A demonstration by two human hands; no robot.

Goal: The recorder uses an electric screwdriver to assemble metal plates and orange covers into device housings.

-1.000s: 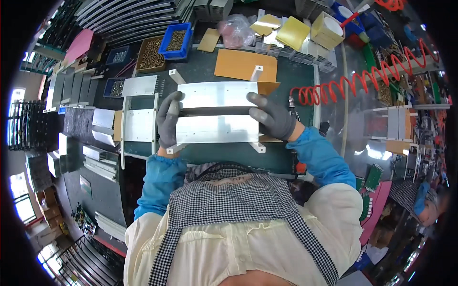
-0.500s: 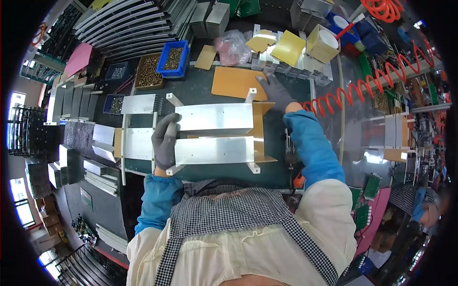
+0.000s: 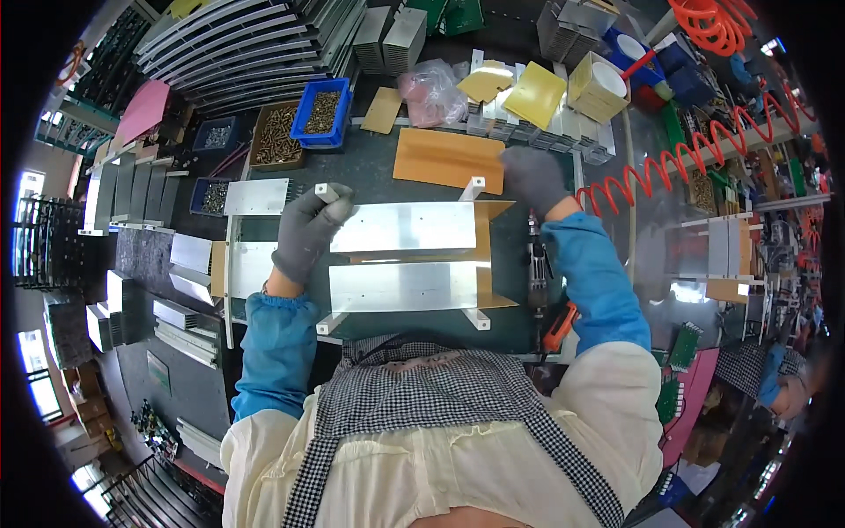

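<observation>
In front of me lies a metal assembly: two bright aluminium plates [image 3: 403, 286] side by side, with bars ending in pale square posts at the corners. My left hand [image 3: 310, 227], in a grey glove, is closed at its far left corner, thumb and fingers around the post end [image 3: 326, 193]. Bent orange-brown sheet [image 3: 483, 236] sticks out from under the plates on the right. A flat orange-brown sheet [image 3: 447, 158] lies beyond the assembly. My right hand [image 3: 534, 179], also gloved, is at that sheet's right end; its fingers are blurred, so their grip is unclear.
A power screwdriver [image 3: 537, 268] lies right of the assembly, close to my right forearm. A coiled red air hose [image 3: 687, 158] stretches across the right. Behind are a blue bin of screws [image 3: 321, 113], a cardboard box of screws [image 3: 279, 136] and stacked metal parts [image 3: 238, 53].
My left hand has moved from the plates' left ends to the far left corner post and closed there. My right hand has shifted slightly right and nearer, along the flat sheet's end.
</observation>
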